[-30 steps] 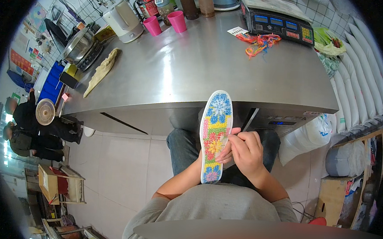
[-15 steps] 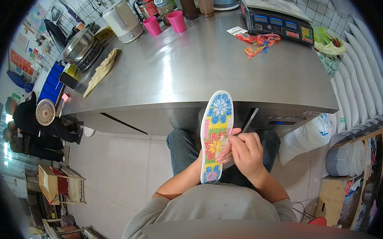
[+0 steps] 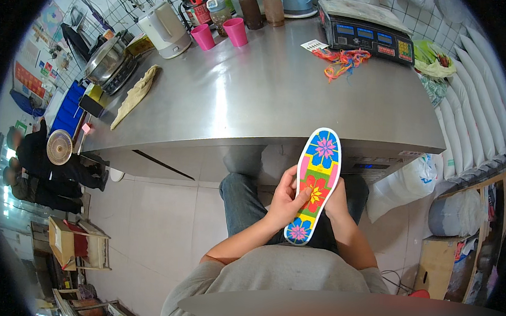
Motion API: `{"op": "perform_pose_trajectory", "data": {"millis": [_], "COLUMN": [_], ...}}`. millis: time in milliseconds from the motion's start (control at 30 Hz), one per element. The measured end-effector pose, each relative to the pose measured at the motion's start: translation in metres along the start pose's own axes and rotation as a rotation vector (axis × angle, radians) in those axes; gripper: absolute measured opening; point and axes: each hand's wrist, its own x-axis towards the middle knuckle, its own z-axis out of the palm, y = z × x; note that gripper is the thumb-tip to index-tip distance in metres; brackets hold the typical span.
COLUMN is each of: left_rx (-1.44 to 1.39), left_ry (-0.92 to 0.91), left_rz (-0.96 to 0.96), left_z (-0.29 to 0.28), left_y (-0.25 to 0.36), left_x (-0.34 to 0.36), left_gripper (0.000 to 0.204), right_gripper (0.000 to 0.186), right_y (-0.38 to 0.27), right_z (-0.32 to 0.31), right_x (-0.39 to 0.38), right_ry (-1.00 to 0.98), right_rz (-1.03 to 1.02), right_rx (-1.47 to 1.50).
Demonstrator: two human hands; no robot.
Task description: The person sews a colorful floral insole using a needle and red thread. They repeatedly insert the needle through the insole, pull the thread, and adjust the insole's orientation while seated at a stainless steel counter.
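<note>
An insole with a white rim, patterned in bright blue, pink, yellow, green and red flowers, is held upright over my lap below the counter's front edge. My left hand grips its left edge, the thumb resting on the red flower. My right hand is at the insole's right side, partly behind it, its fingers curled and mostly hidden; what they hold cannot be made out. Beyond, tangled orange, pink and blue threads lie on the steel counter.
A scale, pink cups, a kettle, bottles and a pale cloth are on the counter. People in dark clothes stand at left near a small fan. White sacks are stacked right.
The insole has been turned over, showing a bolder pattern, and has moved right. My left hand has come out from behind it onto its face, while my right hand has slipped partly behind.
</note>
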Motion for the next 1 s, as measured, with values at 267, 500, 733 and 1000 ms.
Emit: {"op": "perform_pose_trajectory", "data": {"millis": [267, 500, 733, 1000], "left_rx": [0.073, 0.301, 0.168, 0.307], "left_ry": [0.018, -0.020, 0.101, 0.309], "left_rz": [0.007, 0.024, 0.054, 0.201], "left_z": [-0.005, -0.011, -0.019, -0.038], "left_y": [0.001, -0.003, 0.000, 0.013], "left_x": [0.002, 0.000, 0.001, 0.009], "left_gripper": [0.031, 0.023, 0.021, 0.018], "right_gripper": [0.013, 0.010, 0.012, 0.009], "right_y": [-0.020, -0.040, -0.063, -0.151], "right_z": [-0.003, 0.014, -0.025, -0.216], "right_x": [0.003, -0.001, -0.026, -0.079], "right_ry": [0.294, -0.051, 0.060, 0.781], "right_rz": [-0.560, -1.020, -0.699, -1.196], "right_rx": [-0.622, -1.122, 0.183, 0.232]}}
